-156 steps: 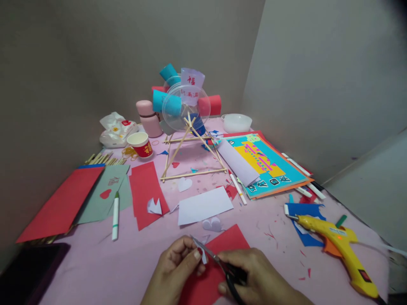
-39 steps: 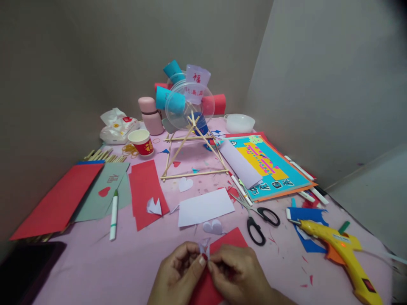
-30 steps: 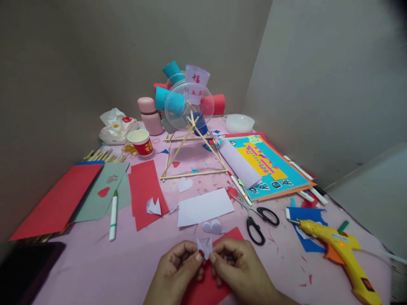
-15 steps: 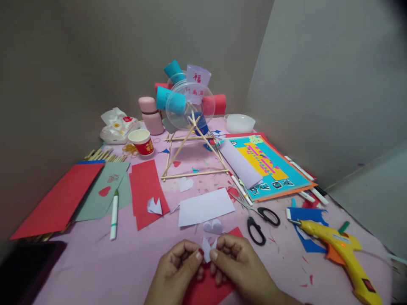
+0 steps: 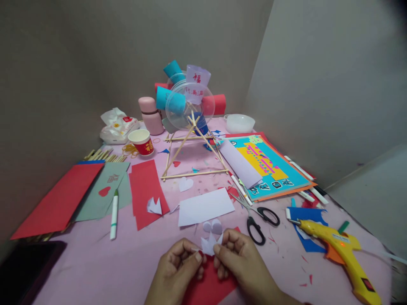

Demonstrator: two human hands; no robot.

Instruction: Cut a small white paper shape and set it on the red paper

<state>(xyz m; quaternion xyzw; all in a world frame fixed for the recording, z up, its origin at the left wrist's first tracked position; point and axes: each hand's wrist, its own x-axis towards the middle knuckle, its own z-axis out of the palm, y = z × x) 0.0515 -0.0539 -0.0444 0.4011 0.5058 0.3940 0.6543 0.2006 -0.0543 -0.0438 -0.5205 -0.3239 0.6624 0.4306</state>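
Observation:
A small piece of white paper (image 5: 209,245) with pointed tips is pinched in the fingers of my right hand (image 5: 240,258). My left hand (image 5: 179,269) is closed at the paper's left edge, thumb against forefinger, with a thin pale bit at its fingertips. Under both hands lies a red sheet (image 5: 210,281). Just beyond the fingertips rests a white heart-shaped cutout (image 5: 216,226). Farther out are a white paper rectangle (image 5: 206,207) and another white heart (image 5: 185,184). Black-handled scissors (image 5: 255,218) lie to the right, blades pointing away.
A stick-framed wheel (image 5: 190,101) with paper cups stands at the back centre. On the right lies a yellow glue gun (image 5: 337,243), its light on. Red sheets (image 5: 148,190), a green marker (image 5: 114,216), a paper cup (image 5: 141,142) and a dark phone (image 5: 32,271) occupy the left.
The small white paper has opened out wider between my hands, showing more points. My right hand has shifted slightly up. More of the near white heart is visible.

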